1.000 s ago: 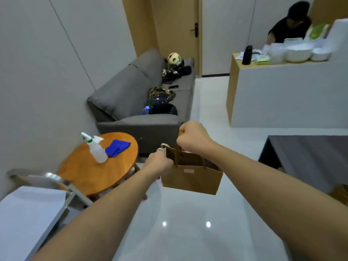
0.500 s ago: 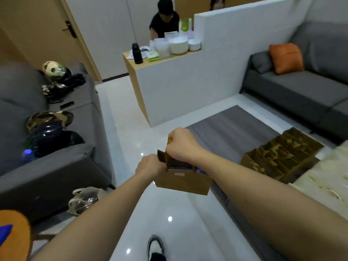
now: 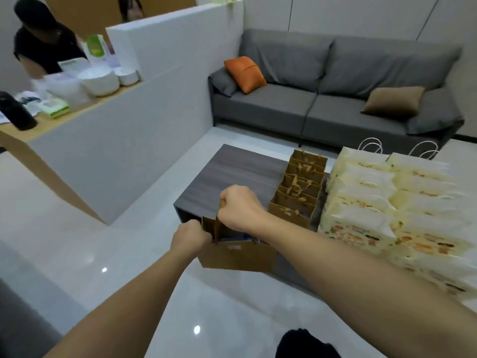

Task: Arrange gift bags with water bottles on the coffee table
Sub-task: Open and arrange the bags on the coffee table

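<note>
On the bench [image 3: 232,171] we see a bag row [image 3: 299,192], larger bags [image 3: 387,202] to its right, and the sofa [image 3: 322,99] behind; nearer bags perhaps stacked.

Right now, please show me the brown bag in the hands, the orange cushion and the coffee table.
brown bag [image 3: 237,257]: head view, front panel.
orange cushion [image 3: 245,73]: head view, middle of its face.
coffee table [image 3: 232,171]: head view, bare dark top.
</note>
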`<control>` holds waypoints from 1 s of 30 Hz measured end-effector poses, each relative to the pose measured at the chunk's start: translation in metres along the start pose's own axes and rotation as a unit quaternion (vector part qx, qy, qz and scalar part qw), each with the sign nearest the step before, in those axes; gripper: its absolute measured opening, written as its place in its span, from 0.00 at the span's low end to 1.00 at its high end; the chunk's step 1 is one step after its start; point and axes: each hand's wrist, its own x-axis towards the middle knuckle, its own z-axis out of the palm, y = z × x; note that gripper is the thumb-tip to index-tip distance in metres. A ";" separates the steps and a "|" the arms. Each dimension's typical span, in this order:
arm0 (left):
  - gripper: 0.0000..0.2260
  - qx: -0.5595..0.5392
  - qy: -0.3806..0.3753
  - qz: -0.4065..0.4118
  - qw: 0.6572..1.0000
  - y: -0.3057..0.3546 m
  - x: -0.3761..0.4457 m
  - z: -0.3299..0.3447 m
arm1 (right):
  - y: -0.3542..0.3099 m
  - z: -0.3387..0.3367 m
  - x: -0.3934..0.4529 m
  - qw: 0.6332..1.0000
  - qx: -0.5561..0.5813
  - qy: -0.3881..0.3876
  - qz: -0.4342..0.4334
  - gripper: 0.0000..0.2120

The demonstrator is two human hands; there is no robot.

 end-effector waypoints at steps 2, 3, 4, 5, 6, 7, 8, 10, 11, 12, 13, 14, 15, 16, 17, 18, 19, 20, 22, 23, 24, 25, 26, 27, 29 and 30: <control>0.02 0.006 -0.008 0.021 1.000 0.006 0.013 0.000 | 0.005 -0.001 0.008 1.000 -0.004 0.025 0.018 0.09; 0.02 0.007 -0.014 0.028 0.999 0.009 0.020 0.000 | 0.008 -0.001 0.012 0.999 -0.003 0.037 0.025 0.09; 0.03 0.009 -0.020 0.033 0.999 0.013 0.027 0.001 | 0.011 -0.002 0.017 0.998 0.000 0.047 0.031 0.08; 0.03 0.011 -0.026 0.038 0.999 0.018 0.036 0.002 | 0.015 -0.003 0.022 0.998 0.003 0.055 0.037 0.08; 0.04 0.015 -0.031 0.046 0.998 0.023 0.044 0.002 | 0.018 -0.005 0.028 0.997 0.002 0.060 0.042 0.08; 0.04 0.020 -0.037 0.053 0.998 0.029 0.052 0.003 | 0.022 -0.008 0.035 0.997 0.000 0.064 0.047 0.08; 0.04 0.022 -0.042 0.058 0.997 0.036 0.060 0.003 | 0.027 -0.010 0.043 0.996 0.001 0.068 0.053 0.08; 0.04 0.023 -0.046 0.067 0.996 0.051 0.077 0.004 | 0.037 -0.016 0.062 0.995 0.006 0.078 0.061 0.08; 0.04 0.025 -0.048 0.072 0.996 0.058 0.088 0.004 | 0.042 -0.019 0.073 0.994 0.010 0.083 0.064 0.07; 0.04 0.028 -0.052 0.074 0.996 0.066 0.098 0.004 | 0.048 -0.022 0.085 0.994 0.015 0.087 0.066 0.07; 0.04 0.029 -0.056 0.074 0.995 0.074 0.108 0.004 | 0.053 -0.025 0.098 0.994 0.018 0.089 0.067 0.07; 0.04 0.034 -0.058 0.072 0.995 0.082 0.119 0.004 | 0.059 -0.028 0.112 0.994 0.022 0.087 0.068 0.07; 0.04 0.043 -0.058 0.073 0.995 0.089 0.132 0.004 | 0.065 -0.031 0.126 0.994 0.024 0.083 0.069 0.08; 0.05 0.051 -0.058 0.075 0.994 0.097 0.143 0.003 | 0.070 -0.035 0.139 0.994 0.028 0.075 0.069 0.08; 0.06 0.056 -0.058 0.074 0.994 0.104 0.155 0.002 | 0.076 -0.038 0.153 0.995 0.032 0.067 0.068 0.08; 0.07 0.060 -0.062 0.071 0.994 0.112 0.166 -0.001 | 0.080 -0.042 0.165 0.995 0.037 0.060 0.067 0.08; 0.08 0.059 -0.067 0.067 0.994 0.120 0.178 -0.003 | 0.085 -0.046 0.178 0.996 0.042 0.051 0.068 0.08; 0.10 0.051 -0.075 0.059 0.994 0.128 0.189 -0.006 | 0.089 -0.050 0.191 0.995 0.048 0.043 0.071 0.07; 0.15 0.032 -0.085 0.045 0.995 0.145 0.213 -0.010 | 0.098 -0.059 0.215 0.995 0.056 0.035 0.074 0.07; 0.17 0.026 -0.084 0.043 0.995 0.152 0.225 -0.011 | 0.102 -0.063 0.228 0.995 0.057 0.035 0.071 0.07; 0.16 0.022 -0.079 0.042 0.996 0.159 0.237 -0.011 | 0.106 -0.067 0.240 0.995 0.056 0.038 0.069 0.07; 0.15 0.023 -0.071 0.044 0.996 0.166 0.247 -0.011 | 0.110 -0.071 0.252 0.995 0.054 0.042 0.069 0.08; 0.12 0.028 -0.062 0.049 0.996 0.171 0.258 -0.012 | 0.113 -0.075 0.263 0.995 0.050 0.045 0.069 0.09; 0.11 0.035 -0.052 0.054 0.997 0.176 0.268 -0.012 | 0.116 -0.078 0.274 0.995 0.048 0.047 0.070 0.10; 0.11 0.039 -0.045 0.058 0.997 0.185 0.290 -0.012 | 0.121 -0.084 0.296 0.994 0.052 0.051 0.078 0.12; 0.12 0.036 -0.048 0.060 0.996 0.190 0.301 -0.011 | 0.124 -0.087 0.306 0.994 0.055 0.053 0.082 0.12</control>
